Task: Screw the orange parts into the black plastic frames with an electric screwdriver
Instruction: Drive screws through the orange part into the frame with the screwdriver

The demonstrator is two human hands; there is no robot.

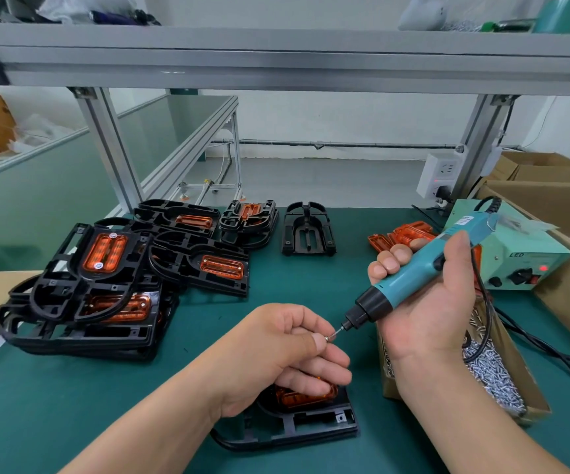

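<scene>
Two hands meet above the near edge of the green-topped bench (105,405). The left hand (276,350) pinches a small silver screw (327,338) between thumb and forefinger, right at the bit of the teal electric screwdriver (413,268), whose barrel the right hand (423,302) is wrapped around. Beneath the left hand, by that edge, lies a black plastic frame (311,429) with a translucent orange part (305,395) seated in it. The screw looks light and slippery, best held by its shank. The frame seems stiff but light, so steady it by its rim.
</scene>
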